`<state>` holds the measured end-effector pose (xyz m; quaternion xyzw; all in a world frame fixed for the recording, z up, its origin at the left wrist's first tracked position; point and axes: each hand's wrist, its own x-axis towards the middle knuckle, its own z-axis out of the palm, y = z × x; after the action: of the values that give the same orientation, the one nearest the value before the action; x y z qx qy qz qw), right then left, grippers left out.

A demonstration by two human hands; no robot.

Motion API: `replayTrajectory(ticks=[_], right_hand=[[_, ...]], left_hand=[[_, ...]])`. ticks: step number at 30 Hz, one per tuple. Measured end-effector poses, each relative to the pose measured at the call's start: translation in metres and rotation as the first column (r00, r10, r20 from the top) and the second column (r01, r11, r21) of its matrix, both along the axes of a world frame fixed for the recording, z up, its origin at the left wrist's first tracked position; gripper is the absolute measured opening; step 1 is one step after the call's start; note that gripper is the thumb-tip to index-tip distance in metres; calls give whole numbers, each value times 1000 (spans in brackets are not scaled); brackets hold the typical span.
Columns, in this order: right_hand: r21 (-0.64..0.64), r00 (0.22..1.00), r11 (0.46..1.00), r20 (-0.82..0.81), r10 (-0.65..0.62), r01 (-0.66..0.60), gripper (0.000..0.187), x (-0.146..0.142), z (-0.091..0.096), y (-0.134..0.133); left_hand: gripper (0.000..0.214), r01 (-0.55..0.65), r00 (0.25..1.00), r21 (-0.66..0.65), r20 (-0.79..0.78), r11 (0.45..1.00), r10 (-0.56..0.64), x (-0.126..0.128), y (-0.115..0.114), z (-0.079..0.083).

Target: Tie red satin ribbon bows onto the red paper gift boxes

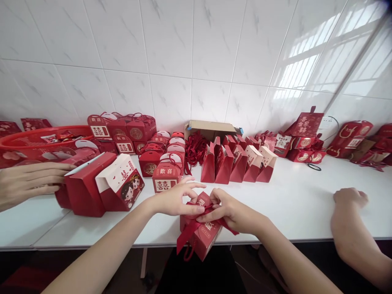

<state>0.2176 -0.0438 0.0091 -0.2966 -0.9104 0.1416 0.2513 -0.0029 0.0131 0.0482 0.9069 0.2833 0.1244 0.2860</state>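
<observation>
Pinching a red ribbon with both hands, a person bends over a red gift box at the white table near edge.
Head view: left hand and right hand each grip the ribbon atop the box; folded red bags stand behind, a co-worker's hand far left, another hand far right.

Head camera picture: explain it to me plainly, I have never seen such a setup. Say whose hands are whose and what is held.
No machine here: a camera worn on a person's head looks down at their own bare hands. The left hand and right hand pinch a red ribbon on a red gift box at the near edge of the white table. Behind stand red paper bags, more red boxes and a cardboard carton. The hand at far left and the arm at far right belong to other people.
</observation>
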Motion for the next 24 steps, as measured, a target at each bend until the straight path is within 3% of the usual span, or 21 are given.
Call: replayTrajectory(ticks=[3,5,7,9,12,15,19,24], right_hand=[[-3,1000,1000,-5,-4,4,44,0,-1,0],[-8,1000,1000,-5,-7,7,45,1,-2,1],[-29,1000,1000,-4,-2,2,45,1,-2,1],[-58,1000,998,-7,3,-4,44,2,-1,0],[-84,1000,996,0,-8,8,43,2,1,-1],[-97,1000,995,3,-15,15,43,2,2,-1],[-132,1000,991,3,5,-5,45,2,4,-2],[-154,1000,988,4,4,-3,50,2,5,-2]], left_hand=[[43,-235,935,-127,243,964,260,7,-2,-10],[46,-283,879,-289,303,914,368,10,-3,-15],[40,-184,897,-392,308,901,317,10,-4,-16],[37,-12,919,-445,349,896,185,7,-4,-15],[31,109,930,-432,361,896,61,3,-3,-15],[26,15,962,-317,263,948,72,1,-1,-15],[31,-31,984,-282,158,959,78,-3,2,-9],[25,-187,932,-226,267,956,245,5,-6,-8]])
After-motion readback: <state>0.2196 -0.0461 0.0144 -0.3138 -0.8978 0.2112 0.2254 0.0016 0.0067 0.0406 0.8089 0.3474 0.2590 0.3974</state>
